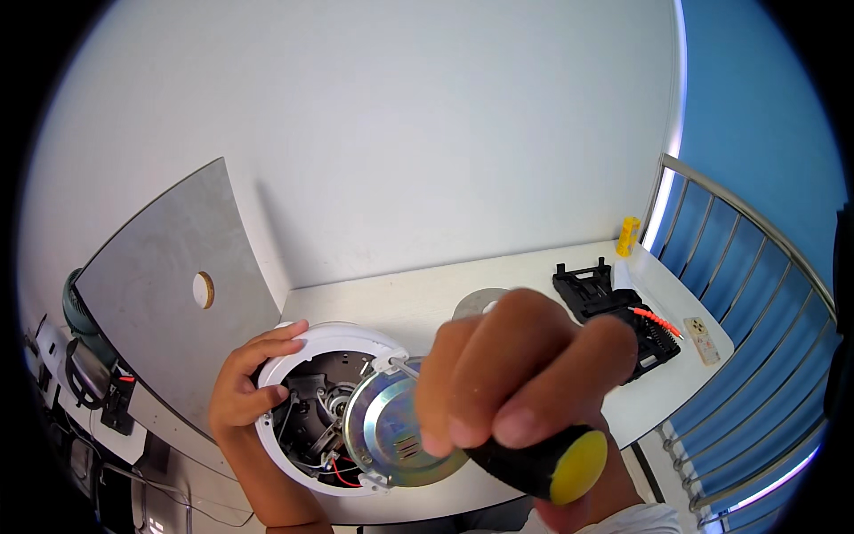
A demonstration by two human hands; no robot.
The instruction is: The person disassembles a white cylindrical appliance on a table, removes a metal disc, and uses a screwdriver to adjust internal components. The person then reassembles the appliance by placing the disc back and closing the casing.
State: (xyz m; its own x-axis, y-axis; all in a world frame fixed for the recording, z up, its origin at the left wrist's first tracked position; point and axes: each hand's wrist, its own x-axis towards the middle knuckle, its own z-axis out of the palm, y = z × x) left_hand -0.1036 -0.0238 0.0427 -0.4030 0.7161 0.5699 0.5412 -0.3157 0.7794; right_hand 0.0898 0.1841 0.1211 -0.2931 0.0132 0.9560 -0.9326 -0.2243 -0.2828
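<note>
A round white appliance housing (267,425) lies with its open side up on the table, dark metal parts and a few wires showing inside. My left hand (245,378) grips its left rim, thumb on the inner side and fingers over the outside. Over the housing's right part rests a shiny round metal cover plate (391,432) with slots and white tabs at its edge. My right hand (525,374) is closed around a screwdriver (534,467) with a black and yellow handle. Its shaft points at the upper white tab (389,360); the tip's contact is unclear.
Behind my right hand a grey disc (476,303) shows in part. Farther right lie a black tool case (592,294), an orange-red flexible shaft (656,320) and a small pale card (702,341). A yellow object (628,236) stands behind. A grey panel (169,267) rises left; metal railing (756,222) borders the right.
</note>
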